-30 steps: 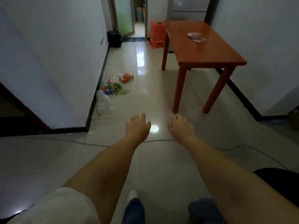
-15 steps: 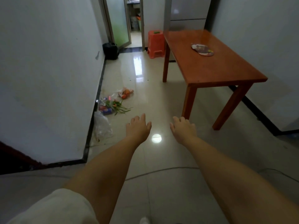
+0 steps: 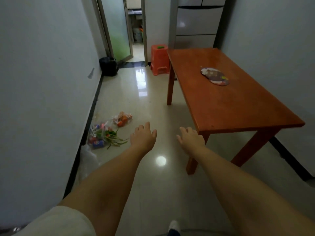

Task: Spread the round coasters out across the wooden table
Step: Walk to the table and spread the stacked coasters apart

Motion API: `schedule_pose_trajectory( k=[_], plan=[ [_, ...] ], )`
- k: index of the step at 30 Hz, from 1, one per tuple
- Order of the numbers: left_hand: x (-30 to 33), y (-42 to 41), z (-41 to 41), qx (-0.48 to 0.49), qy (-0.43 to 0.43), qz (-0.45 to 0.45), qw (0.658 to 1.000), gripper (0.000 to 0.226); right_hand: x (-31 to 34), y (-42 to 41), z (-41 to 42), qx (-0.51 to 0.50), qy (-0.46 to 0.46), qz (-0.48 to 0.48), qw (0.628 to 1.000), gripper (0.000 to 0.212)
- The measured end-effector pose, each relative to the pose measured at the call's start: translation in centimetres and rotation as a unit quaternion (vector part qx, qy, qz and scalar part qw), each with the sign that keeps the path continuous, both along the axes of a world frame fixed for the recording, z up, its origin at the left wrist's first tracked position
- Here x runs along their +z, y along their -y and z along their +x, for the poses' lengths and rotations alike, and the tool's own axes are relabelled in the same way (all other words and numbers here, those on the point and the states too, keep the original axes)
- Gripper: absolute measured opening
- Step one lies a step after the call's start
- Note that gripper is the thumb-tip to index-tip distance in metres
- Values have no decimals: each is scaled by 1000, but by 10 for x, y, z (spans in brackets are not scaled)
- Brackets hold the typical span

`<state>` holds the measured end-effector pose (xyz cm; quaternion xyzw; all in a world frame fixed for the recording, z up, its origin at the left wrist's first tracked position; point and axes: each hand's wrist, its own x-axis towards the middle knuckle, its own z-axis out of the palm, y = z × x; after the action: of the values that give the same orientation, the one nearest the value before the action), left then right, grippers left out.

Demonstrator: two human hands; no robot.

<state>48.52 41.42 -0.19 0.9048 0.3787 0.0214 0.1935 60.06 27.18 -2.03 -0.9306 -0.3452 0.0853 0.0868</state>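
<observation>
A small overlapping pile of round patterned coasters (image 3: pixel 215 76) lies on the reddish wooden table (image 3: pixel 226 106), toward its far half. My left hand (image 3: pixel 143 136) is stretched out in front of me over the floor, palm down, fingers apart and empty. My right hand (image 3: pixel 190 137) is held out the same way, just short of the table's near left corner, also empty. Both hands are well short of the coasters.
Bags of vegetables and packets (image 3: pixel 109 132) lie on the glossy tiled floor by the left wall. An orange plastic stool (image 3: pixel 159 60) stands beyond the table, a black bag (image 3: pixel 109 65) by a glass door, and a fridge (image 3: pixel 196 23) behind the table.
The view has moved forward toward the table, which now looms larger and nearer. My hands keep the same outstretched, empty pose.
</observation>
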Motion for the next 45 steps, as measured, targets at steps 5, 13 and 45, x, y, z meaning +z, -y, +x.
schedule_pose_trajectory(
  k=[5,13,45],
  plan=[
    [10,-48,99,-3,9,5,1000,55,10,-52,103,0,7,-7,1000,45],
    [-5,-166,226,-16,-8,20,1000,55,-1,-157,224,6,6,-21,1000,48],
    [-43,-211,826,-473,-171,-3,864,40,-40,-164,657,-492,-170,61,852,48]
  ],
)
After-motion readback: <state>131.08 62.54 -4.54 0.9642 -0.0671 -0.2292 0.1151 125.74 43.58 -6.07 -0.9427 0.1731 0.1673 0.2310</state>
